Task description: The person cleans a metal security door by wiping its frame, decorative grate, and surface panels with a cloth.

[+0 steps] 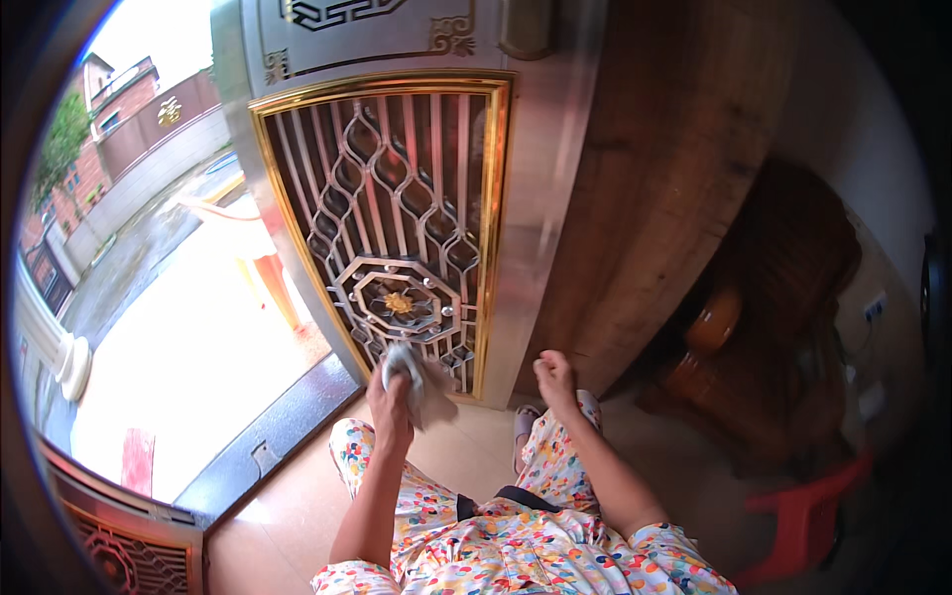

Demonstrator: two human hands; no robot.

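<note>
A crumpled grey-white cloth (416,387) is gripped in my left hand (388,405), in front of the lower end of a metal door's grille panel (401,223). Whether the cloth touches the bars I cannot tell. Gold trim (492,223) frames the panel, and a yellow flower ornament (399,302) sits in its octagonal centre. My right hand (555,378) is loosely curled above my right knee, near the door's right edge and the brown wooden surface (639,223). No object shows in it.
To the left, a dark stone threshold (282,424) borders a bright outdoor yard. Part of another grille door (141,550) stands at lower left. On the right are a red plastic stool (803,513) and dark wooden furniture (773,320). Tiled floor (461,446) lies beneath me.
</note>
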